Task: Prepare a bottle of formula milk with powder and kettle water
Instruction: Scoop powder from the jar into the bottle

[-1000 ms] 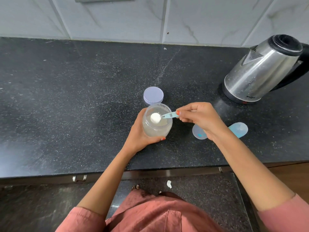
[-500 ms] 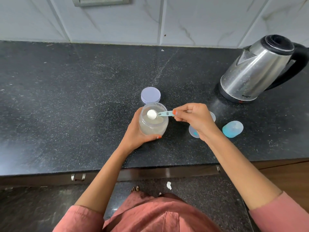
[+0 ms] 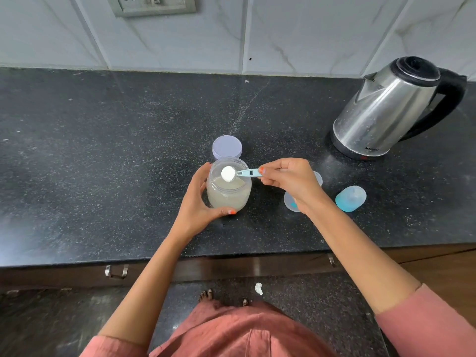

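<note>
A clear plastic jar of pale formula powder stands open on the black counter. My left hand grips the jar from its left side. My right hand pinches the handle of a small blue scoop, whose bowl is heaped with white powder and hovers over the jar's mouth. The jar's lilac lid lies flat just behind it. A clear baby bottle stands partly hidden behind my right wrist. A blue bottle cap lies to its right.
A steel electric kettle with a black handle and lid stands at the back right of the counter. A tiled wall with a socket plate runs behind. The counter's front edge and drawer handles lie below my arms.
The scoop stays over the jar mouth, lifted slightly with its heap of powder. Both hands keep their hold. The camera has tilted up a little.
</note>
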The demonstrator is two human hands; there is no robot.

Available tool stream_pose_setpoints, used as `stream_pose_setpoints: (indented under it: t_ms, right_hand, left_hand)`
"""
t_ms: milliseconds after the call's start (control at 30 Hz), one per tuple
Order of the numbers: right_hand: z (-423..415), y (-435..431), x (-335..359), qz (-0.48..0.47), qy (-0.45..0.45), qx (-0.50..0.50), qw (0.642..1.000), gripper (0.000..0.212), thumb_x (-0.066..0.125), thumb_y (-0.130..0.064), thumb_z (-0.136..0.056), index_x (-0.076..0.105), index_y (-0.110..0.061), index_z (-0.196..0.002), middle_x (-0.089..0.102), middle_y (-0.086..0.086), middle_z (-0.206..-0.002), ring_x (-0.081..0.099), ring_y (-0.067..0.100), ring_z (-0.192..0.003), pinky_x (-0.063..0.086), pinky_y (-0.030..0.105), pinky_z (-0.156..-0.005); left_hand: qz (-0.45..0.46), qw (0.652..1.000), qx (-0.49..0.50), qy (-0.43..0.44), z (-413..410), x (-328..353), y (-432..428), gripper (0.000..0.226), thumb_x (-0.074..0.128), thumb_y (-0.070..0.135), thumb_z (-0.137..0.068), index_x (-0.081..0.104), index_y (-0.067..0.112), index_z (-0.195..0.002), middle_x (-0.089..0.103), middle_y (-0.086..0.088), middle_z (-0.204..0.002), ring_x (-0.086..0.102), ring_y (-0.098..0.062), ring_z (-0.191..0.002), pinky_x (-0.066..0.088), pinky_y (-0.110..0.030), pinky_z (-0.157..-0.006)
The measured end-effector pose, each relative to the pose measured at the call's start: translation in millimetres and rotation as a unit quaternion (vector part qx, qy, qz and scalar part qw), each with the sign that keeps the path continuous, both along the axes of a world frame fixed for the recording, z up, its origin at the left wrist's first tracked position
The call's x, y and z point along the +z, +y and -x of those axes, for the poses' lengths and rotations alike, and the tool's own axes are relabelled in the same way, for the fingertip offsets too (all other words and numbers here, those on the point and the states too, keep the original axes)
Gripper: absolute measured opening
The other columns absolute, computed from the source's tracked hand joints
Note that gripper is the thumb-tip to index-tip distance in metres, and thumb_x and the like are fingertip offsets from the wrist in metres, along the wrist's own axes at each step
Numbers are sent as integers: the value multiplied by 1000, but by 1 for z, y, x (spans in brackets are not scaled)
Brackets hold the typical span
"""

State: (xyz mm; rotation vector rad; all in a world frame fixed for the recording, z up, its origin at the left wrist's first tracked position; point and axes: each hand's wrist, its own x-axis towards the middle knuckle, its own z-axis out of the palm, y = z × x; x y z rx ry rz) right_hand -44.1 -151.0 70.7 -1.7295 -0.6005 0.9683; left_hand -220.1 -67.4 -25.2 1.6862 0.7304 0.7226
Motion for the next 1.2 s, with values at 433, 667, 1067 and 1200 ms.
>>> stream_pose_setpoints:
  t_ms: [433, 667, 1067, 1200]
  right_hand:
    - [-19, 6, 10, -4, 78, 55, 995, 3, 65, -1, -81, 67, -3, -81, 66, 8, -83, 64, 12, -74, 56, 15, -66]
    - [-35, 19, 25, 27, 85, 105, 991, 5, 63, 2, -81, 65, 2, -86, 65, 8, -79, 63, 11, -71, 56, 15, -63]
    - [-48, 26, 32, 55, 107, 131, 984, 11, 63, 3, -80, 64, 3, -91, 66, 10, -81, 65, 13, -74, 56, 15, -63]
    - [-52, 28, 33, 61, 100, 137, 984, 6, 63, 3, -80, 66, 0, -85, 66, 9, -81, 65, 13, -74, 57, 16, -66]
  left_hand:
    - [-115, 985, 129, -18, 6, 11, -63, 19, 74, 19, -71, 58, 20, -81, 64, 7, -74, 58, -7, -66, 47, -15, -65]
    - [-81, 996, -10, 19, -45, 6, -78, 37, 76, 14, -73, 53, 33, -95, 63, 10, -96, 59, 0, -89, 44, -10, -80]
    - [4, 996, -63, 69, -129, -1, -77, 80, 80, 28, -68, 37, 17, -134, 44, 3, -136, 41, -7, -123, 34, -23, -102]
    - [13, 997, -47, 57, -141, -1, -77, 73, 80, 26, -69, 40, 18, -131, 49, 5, -131, 43, -4, -116, 32, -10, -92]
